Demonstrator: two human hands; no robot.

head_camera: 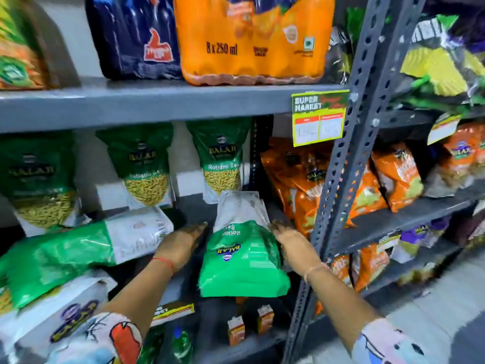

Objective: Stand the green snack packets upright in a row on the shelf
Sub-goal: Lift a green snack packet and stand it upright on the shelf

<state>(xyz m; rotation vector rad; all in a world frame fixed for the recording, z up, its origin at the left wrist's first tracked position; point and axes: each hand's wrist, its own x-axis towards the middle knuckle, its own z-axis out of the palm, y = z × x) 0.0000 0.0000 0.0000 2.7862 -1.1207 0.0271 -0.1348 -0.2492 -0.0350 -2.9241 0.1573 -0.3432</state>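
Observation:
Three green snack packets stand upright at the back of the grey shelf (183, 206): one at the left (39, 179), one in the middle (144, 164), one at the right (223, 158). A fourth green packet (241, 253) lies flat on the shelf, upside down, its green end hanging over the front edge. My left hand (181, 243) rests by its left side and my right hand (291, 240) by its right side, both with fingers extended, touching or nearly touching it. Another green packet (78, 248) lies on its side at the left.
Orange snack bags (296, 179) fill the shelf right of the packets. A grey perforated upright post (349, 153) stands just right of my right hand. A yellow price tag (319, 118) hangs from the shelf above. A white packet (60, 311) lies at the lower left.

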